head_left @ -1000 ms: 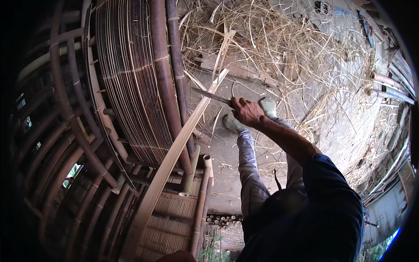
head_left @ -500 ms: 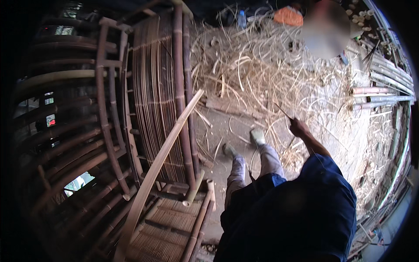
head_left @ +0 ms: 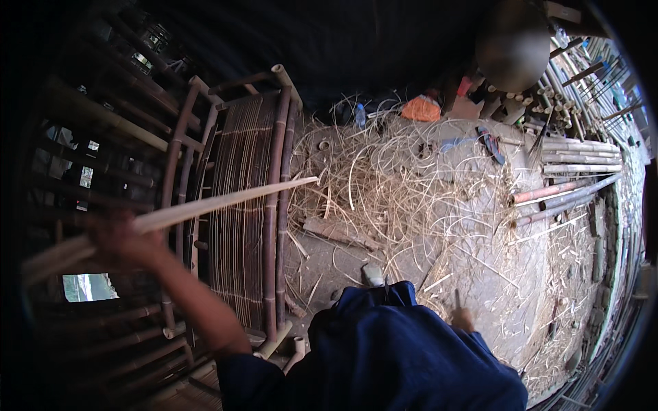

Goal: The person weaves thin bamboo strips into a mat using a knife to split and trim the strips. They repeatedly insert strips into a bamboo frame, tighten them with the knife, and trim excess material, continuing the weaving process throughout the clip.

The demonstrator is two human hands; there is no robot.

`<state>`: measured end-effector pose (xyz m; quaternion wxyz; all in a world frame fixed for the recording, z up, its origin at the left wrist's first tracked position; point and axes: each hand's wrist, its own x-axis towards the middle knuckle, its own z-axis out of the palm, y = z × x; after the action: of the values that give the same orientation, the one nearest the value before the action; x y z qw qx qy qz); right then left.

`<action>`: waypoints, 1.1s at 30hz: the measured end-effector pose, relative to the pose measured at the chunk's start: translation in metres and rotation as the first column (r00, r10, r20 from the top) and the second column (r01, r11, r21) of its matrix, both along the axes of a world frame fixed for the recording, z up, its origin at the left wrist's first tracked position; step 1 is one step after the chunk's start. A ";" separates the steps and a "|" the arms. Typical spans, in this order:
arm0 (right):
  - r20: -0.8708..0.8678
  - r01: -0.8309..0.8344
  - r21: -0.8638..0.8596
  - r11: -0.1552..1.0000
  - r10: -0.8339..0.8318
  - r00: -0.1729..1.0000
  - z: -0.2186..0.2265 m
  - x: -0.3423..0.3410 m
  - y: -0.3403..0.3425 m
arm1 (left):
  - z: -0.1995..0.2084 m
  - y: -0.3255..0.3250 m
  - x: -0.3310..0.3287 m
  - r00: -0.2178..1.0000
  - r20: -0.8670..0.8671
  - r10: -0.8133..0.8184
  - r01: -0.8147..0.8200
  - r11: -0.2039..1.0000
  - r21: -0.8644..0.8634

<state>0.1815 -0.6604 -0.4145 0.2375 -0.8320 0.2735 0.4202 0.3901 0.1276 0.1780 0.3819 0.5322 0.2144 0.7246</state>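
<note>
A long pale bamboo strip [head_left: 229,198] is slanting across in front of the dark slatted bench [head_left: 243,274], the blurred left hand [head_left: 125,236] clamping round it. Well apart, the right hand [head_left: 464,319] is gripping a knife [head_left: 458,299], and curly shavings [head_left: 384,178] are littering the floor.

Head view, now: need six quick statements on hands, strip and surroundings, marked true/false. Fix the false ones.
1. The left hand grips the pale strip. True.
2. The right hand holds a blade. True.
3. Both hands are on the strip. False: only the left hand is.
4. In this view, the strip crosses the slatted bamboo panel. True.
5. The person's top is white. False: it is dark blue.
6. The orange bundle appears left of the bluish bottle. False: it appears to its right.
</note>
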 end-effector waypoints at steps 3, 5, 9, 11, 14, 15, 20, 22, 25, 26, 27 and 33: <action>-0.069 0.318 0.027 0.948 -0.316 0.946 0.012 -0.049 0.044 | -0.028 -0.040 0.047 0.962 0.025 -0.273 0.267 0.955 0.132; -0.061 0.280 0.085 0.956 -0.276 0.959 0.022 -0.061 0.072 | -0.039 -0.055 0.070 0.967 0.052 -0.250 0.243 0.964 0.108; 0.003 0.196 0.162 0.967 -0.200 0.980 0.042 -0.052 0.113 | -0.080 -0.070 0.087 0.964 -0.112 -0.240 0.257 0.949 0.183; 0.037 0.160 0.186 0.969 -0.170 0.985 0.053 -0.040 0.125 | -0.110 -0.068 0.091 0.960 -0.151 -0.234 0.270 0.915 0.299; 0.093 0.119 0.207 0.971 -0.141 0.986 0.070 -0.019 0.137 | -0.165 -0.063 0.093 0.905 -0.274 -0.324 0.374 0.915 0.152; 0.113 0.104 0.211 0.972 -0.130 0.985 0.076 -0.012 0.139 | -0.178 -0.055 0.093 0.879 -0.391 -0.274 0.366 0.912 0.185; 0.176 0.183 0.334 0.925 -0.252 0.952 0.105 0.034 0.149 | -0.194 -0.025 0.070 0.714 -0.653 -0.253 0.432 0.893 0.127; 0.208 0.246 0.404 0.881 -0.351 0.913 0.119 0.052 0.158 | -0.160 -0.019 0.051 0.759 -0.632 -0.157 0.315 0.938 0.146; 0.299 0.227 0.448 0.865 -0.384 0.874 0.146 0.080 0.182 | -0.065 -0.008 -0.010 0.913 -0.235 -0.334 0.388 0.888 0.248; 0.287 0.258 0.445 0.858 -0.410 0.866 0.157 0.085 0.189 | -0.031 -0.013 -0.033 0.934 -0.183 -0.305 0.342 0.912 0.225; 0.319 0.169 0.436 0.884 -0.327 0.889 0.168 0.094 0.196 | 0.001 -0.022 -0.058 0.951 -0.100 -0.292 0.308 0.922 0.234; 0.411 -0.044 0.578 0.815 -0.245 0.878 0.202 0.125 0.260 | 0.067 -0.154 -0.175 0.932 0.257 -0.256 0.162 0.927 0.338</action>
<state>0.3060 -0.4001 -0.2120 0.5568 -0.7820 0.1144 0.2558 0.2152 -0.0267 0.2448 0.3968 0.4907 -0.0206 0.7755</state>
